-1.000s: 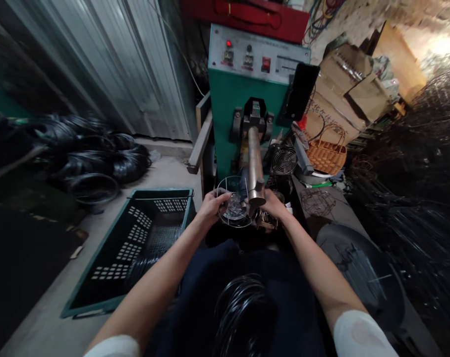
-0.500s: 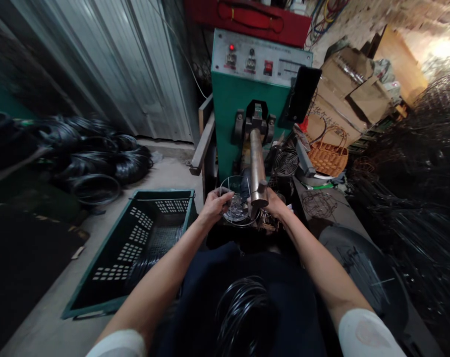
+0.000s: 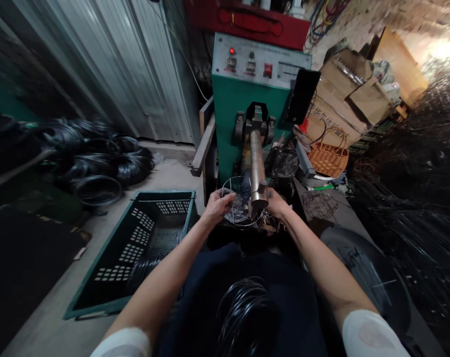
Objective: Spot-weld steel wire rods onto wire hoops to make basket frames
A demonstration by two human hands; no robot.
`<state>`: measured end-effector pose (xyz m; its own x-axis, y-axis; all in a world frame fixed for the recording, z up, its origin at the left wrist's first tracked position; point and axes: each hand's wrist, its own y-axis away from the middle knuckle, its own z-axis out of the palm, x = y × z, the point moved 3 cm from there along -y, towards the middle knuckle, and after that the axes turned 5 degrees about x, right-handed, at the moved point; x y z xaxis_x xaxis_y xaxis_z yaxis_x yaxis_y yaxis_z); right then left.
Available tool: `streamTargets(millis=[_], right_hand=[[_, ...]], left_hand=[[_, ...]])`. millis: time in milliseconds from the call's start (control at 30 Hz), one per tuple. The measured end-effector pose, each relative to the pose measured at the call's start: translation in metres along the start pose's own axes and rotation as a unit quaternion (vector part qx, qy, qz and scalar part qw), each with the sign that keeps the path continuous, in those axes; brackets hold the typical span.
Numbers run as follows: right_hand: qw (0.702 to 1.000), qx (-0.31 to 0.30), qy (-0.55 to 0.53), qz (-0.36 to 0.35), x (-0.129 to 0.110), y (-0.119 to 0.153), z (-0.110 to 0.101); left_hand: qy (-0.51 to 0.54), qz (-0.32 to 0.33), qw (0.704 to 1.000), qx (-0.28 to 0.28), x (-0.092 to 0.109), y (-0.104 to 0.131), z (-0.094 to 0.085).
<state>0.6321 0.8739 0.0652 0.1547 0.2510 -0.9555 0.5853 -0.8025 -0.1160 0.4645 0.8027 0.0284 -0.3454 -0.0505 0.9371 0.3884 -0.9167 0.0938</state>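
Observation:
A round wire frame (image 3: pixel 243 225) hangs at the machine's lower arm, beneath a thick metal cylinder (image 3: pixel 257 158). My left hand (image 3: pixel 220 204) pinches the left side of this frame between thumb and fingers. To the right of the cylinder's end is my right hand (image 3: pixel 276 202), its fingers partly hidden behind the metal; what they grip is not visible. Several loose dark wire rings (image 3: pixel 243 307) lie on my lap. The green machine (image 3: pixel 227 109) stands directly in front, a red light lit on its panel.
A green crate (image 3: pixel 98 277) holding wire rings stands at left, with dark wire coils (image 3: pixel 132 166) behind it. Metal bars (image 3: pixel 204 146) jut out beside the machine. At right are a wicker basket (image 3: pixel 328 159), cartons (image 3: pixel 336 109), a dark round tray (image 3: pixel 399 307) and piled wire.
The wire frame and my left hand have shifted slightly to the right. My right hand stays beside the cylinder's end, with little movement.

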Motion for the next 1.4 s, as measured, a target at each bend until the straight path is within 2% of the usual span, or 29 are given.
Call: streamTargets(millis=[167,500,767,933,1000,1100,1233,1300,1400], right_hand=[[1.0,-0.003,0.025,-0.013,0.005,-0.001,0.001],[0.999,0.002,0.039,-0.02,0.007,-0.008,0.007],[0.998,0.007,0.057,-0.015,0.016,-0.011,0.006],[0.997,0.022,0.072,-0.023,-0.004,-0.006,-0.001],[0.996,0.029,0.074,-0.029,-0.016,0.005,-0.011],[0.996,0.048,0.075,-0.028,-0.019,0.039,-0.029],[0.993,0.061,0.09,0.044,0.014,0.106,-0.049],[0.989,0.065,0.113,0.072,0.035,0.138,-0.056],[0.979,0.076,0.157,0.103,0.059,0.179,-0.065]], left_hand=[[-0.004,-0.008,1.0,-0.005,-0.005,-0.003,-0.005],[-0.013,-0.029,0.999,0.012,0.0,-0.003,-0.011],[0.0,-0.031,0.999,0.015,-0.012,-0.01,-0.014],[-0.003,-0.019,1.0,0.014,-0.008,-0.003,-0.017],[-0.008,-0.013,1.0,0.017,-0.005,0.005,-0.025],[-0.03,-0.013,0.999,0.03,-0.005,0.023,-0.05],[-0.103,-0.027,0.992,0.066,-0.016,0.041,-0.085],[-0.134,-0.039,0.988,0.063,-0.025,0.042,-0.091],[-0.184,-0.055,0.98,0.046,-0.036,0.037,-0.089]])
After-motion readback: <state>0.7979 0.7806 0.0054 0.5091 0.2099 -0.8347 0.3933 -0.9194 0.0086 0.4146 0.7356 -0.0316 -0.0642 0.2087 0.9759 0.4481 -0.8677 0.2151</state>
